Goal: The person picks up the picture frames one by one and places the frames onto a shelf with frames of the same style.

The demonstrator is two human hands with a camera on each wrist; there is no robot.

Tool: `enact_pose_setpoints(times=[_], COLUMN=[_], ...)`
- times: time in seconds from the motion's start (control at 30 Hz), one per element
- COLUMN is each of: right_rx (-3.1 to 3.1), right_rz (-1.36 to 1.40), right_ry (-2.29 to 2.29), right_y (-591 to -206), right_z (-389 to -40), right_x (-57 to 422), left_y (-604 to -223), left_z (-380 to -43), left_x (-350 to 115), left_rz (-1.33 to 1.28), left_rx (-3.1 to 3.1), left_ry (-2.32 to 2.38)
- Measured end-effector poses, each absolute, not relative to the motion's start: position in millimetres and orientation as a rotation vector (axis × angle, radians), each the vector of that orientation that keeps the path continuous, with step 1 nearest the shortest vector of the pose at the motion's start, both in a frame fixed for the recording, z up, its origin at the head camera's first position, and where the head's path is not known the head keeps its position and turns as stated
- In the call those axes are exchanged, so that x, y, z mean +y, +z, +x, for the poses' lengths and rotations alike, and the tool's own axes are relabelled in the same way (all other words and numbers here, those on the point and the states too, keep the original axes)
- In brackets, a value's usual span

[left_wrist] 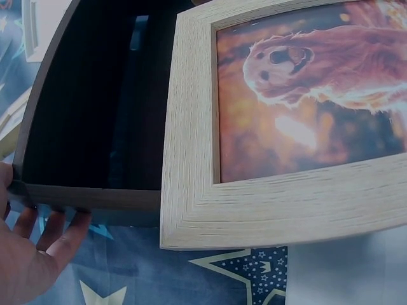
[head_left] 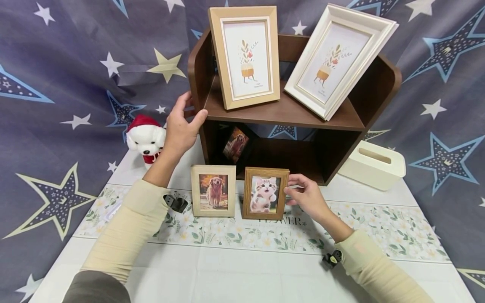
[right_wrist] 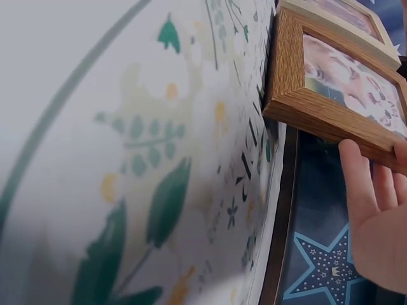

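Note:
A dark brown wooden shelf [head_left: 284, 111] stands on the table. My left hand [head_left: 182, 126] grips its left side panel, the thumb at the front edge and the fingers round the outer side. At the right edge of a brown picture frame [head_left: 247, 198] with a kitten picture, my right hand [head_left: 308, 198] holds on with thumb and fingers. That frame stands upright on the table before the shelf. Left of it is a pale wood picture frame [head_left: 195, 193] with a dog picture, large in the left wrist view. A dark dog-picture frame [head_left: 235, 145] leans inside the lower compartment.
On the shelf top are a tan frame [head_left: 219, 59] and a tilted white frame [head_left: 352, 90]. A white plush dog [head_left: 145, 136] in a red hat sits left, a white tissue box [head_left: 373, 166] right. A floral runner [head_left: 363, 227] crosses the table; starry cloth hangs behind.

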State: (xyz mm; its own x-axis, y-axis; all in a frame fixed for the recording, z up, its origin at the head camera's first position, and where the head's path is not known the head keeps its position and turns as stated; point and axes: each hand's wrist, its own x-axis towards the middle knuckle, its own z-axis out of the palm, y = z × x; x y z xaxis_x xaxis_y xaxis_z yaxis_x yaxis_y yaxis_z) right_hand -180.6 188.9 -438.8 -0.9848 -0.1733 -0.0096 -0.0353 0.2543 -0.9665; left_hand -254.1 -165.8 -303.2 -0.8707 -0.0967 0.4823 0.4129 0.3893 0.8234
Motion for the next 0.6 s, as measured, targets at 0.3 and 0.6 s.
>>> enact_pose_setpoints(times=[0.3, 0.6], right_rx=[2.360, 2.281], right_rz=[-0.213, -0.249], right_ry=[-1.868, -1.900], right_y=[-441.8, -442.8], right_z=[-183.4, -187.0], right_x=[189.7, 192.6], left_y=[-302.9, -302.8], left_z=[-254.3, -254.1], left_x=[-166.2, -166.0], left_rz=[-0.269, -0.273], left_rx=[-2.196, -2.198], left_ry=[-1.491, -1.485])
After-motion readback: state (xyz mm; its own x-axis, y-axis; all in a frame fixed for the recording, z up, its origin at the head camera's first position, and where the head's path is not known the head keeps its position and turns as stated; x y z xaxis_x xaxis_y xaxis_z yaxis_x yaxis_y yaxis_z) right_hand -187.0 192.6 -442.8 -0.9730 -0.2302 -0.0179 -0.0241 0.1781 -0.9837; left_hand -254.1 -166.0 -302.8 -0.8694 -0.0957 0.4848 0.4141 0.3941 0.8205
